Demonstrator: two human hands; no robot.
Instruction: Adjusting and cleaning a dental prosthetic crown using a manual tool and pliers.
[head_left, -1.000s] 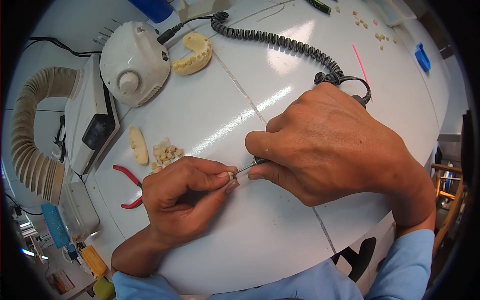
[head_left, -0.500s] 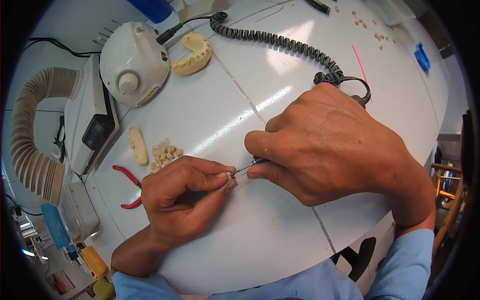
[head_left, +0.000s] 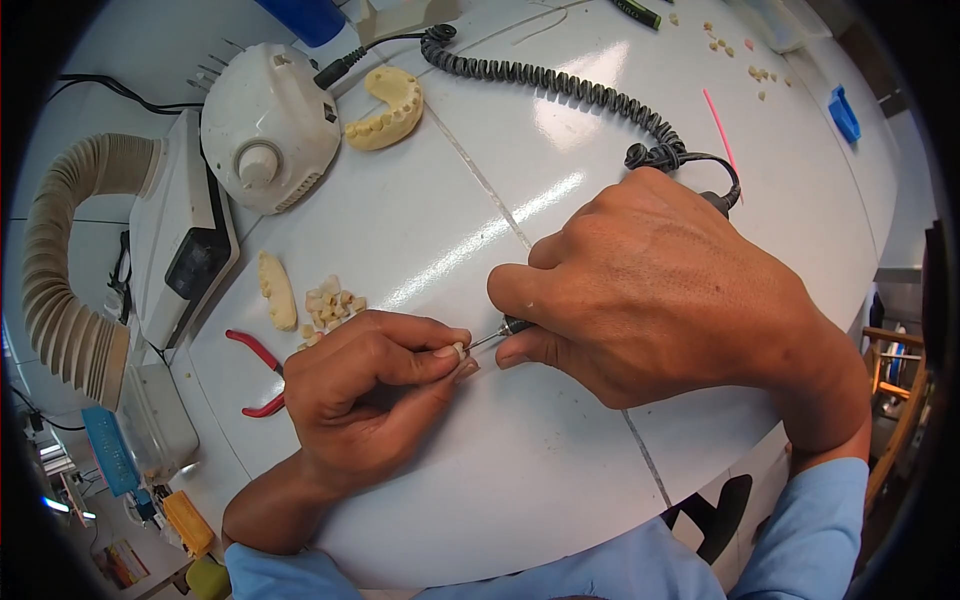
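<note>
Between thumb and fingertips, my left hand [head_left: 375, 385] pinches a small cream-coloured dental piece [head_left: 459, 350], probably a tooth; most of it is covered by the fingers. My right hand [head_left: 650, 290] grips a dental handpiece [head_left: 516, 325], whose body is mostly hidden in the fist. The thin metal bur [head_left: 487, 339] reaches left from it, its tip at the cream piece. A heap of small tooth-like pieces [head_left: 330, 303] lies just beyond my left hand. Red-handled pliers [head_left: 256, 350] rest to its left, partly behind the hand.
A coiled black cord [head_left: 560, 80] runs from the white control unit [head_left: 270, 130] to the handpiece. Plaster dental models [head_left: 385, 110] stand nearby. A dust extractor with a ribbed hose [head_left: 50, 230] is at left. A pink stick [head_left: 718, 125] and blue clip-like object [head_left: 844, 114] lie far right.
Both hands stay almost in place. The bur and cream piece have shifted very slightly against each other.
</note>
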